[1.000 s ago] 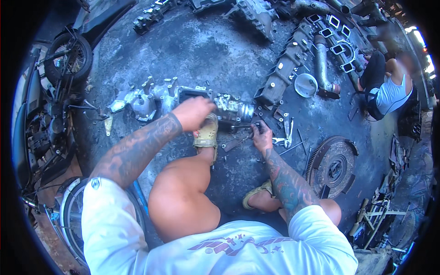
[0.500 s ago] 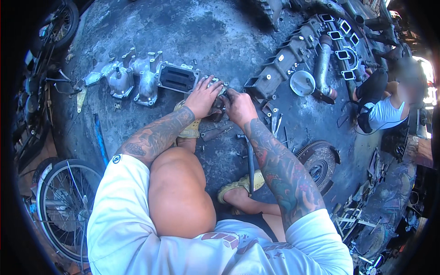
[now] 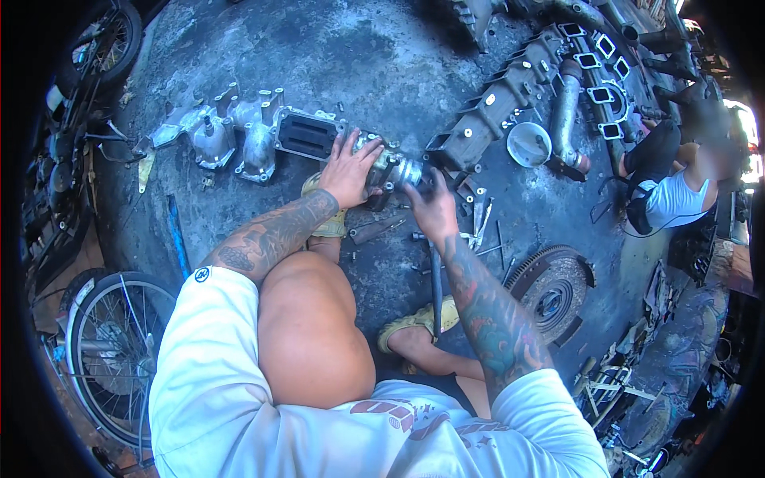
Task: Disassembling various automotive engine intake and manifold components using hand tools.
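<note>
Fingers (image 3: 366, 154) of the left hand (image 3: 344, 175) lie slightly spread over the metal part (image 3: 392, 163), pressing on its left half; the thumb is partly hidden. In the same head view, the right hand (image 3: 434, 211) has its fingers curled around the part's shiny round end, thumb on the near side, the gap about as wide as that end. Whether they also hold something small, I cannot tell: that area is dark and blurred.

The part sits on the floor (image 3: 382, 72) ahead of the person, just beside the left shoe (image 3: 329, 225). To its left lies a casting (image 3: 253, 147) with a rectangular opening. On the right are a long box (image 3: 482, 127), a bowl (image 3: 529, 144) and a pipe (image 3: 564, 115). Nearer, a dark bar (image 3: 437, 275) runs toward the right shoe (image 3: 446, 316), with a toothed disc (image 3: 550, 299) farther right. A co-worker (image 3: 673, 193) sits at far right.
</note>
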`<state>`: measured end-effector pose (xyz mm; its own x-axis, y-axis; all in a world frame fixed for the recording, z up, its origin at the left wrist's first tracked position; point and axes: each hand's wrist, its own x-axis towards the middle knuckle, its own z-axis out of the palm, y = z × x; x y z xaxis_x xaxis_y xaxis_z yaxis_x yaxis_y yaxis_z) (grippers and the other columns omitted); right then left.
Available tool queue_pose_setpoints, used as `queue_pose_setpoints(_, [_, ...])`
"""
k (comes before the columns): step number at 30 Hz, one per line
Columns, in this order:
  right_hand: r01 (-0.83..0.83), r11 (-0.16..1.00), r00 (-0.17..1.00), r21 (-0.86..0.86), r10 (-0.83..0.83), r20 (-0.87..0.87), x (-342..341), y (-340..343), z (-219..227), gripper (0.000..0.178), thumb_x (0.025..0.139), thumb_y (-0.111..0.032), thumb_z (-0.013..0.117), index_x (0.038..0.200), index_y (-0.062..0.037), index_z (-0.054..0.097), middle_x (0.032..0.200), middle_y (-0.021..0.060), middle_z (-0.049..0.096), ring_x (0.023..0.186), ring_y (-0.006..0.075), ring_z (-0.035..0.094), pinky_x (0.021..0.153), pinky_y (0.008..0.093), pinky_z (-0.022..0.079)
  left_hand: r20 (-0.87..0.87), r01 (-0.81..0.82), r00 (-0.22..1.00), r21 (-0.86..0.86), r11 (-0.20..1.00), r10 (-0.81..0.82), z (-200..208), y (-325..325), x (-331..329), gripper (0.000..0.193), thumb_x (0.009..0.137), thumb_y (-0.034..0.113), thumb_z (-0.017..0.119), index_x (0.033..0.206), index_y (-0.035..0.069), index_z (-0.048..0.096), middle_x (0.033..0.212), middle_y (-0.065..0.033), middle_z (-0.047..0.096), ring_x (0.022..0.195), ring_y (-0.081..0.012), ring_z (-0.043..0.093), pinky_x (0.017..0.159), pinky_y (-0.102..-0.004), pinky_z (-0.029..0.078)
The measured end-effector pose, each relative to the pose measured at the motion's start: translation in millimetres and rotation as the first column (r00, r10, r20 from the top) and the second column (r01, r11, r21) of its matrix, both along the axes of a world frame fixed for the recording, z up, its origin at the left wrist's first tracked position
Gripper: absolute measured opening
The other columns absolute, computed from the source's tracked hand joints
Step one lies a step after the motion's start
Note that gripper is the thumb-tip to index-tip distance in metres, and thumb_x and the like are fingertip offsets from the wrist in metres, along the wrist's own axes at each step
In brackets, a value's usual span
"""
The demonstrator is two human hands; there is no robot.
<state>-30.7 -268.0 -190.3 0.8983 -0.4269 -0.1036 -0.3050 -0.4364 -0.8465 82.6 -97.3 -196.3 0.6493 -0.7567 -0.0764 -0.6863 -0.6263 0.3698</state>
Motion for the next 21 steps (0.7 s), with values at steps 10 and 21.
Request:
queue_pose_setpoints(10, [-0.229, 0.931, 0.67, -0.283, -0.06, -0.74, -209, 4, -83, 0.07, 0.078, -0.032, 0.066, 0.129, 0.0047, 0.035, 0.124, 0.0293, 0.043, 0.11, 0.0462, 0.047, 0.092, 0.0474, 0.042, 0.055, 0.025, 0.998, 0.124, 0.992, -0.032, -5, -2, 2, 0.078, 0.07, 0.043, 0.07, 0.134, 0.011, 0.039, 0.143, -0.0001, 0.033, 0.136, -0.0314, 0.02, 0.107, -0.0606, 0.01])
queue_pose_setpoints(21, [0.36, 0.867, 0.664, 0.344, 0.021, -0.747, -157, -16, -61, 0.033, 0.082, -0.029, 0.065, 0.096, 0.0008, 0.058, 0.078, 0.0156, 0.062, 0.071, 0.0271, 0.061, 0.06, 0.035, 0.05, 0.129, -0.109, 0.987, 0.12, 0.987, 0.093, -5, 7, -3, 0.099, 0.07, 0.054, 0.066, 0.142, 0.003, 0.02, 0.149, -0.0098, 0.015, 0.138, -0.0373, 0.007, 0.107, -0.0599, 0.011])
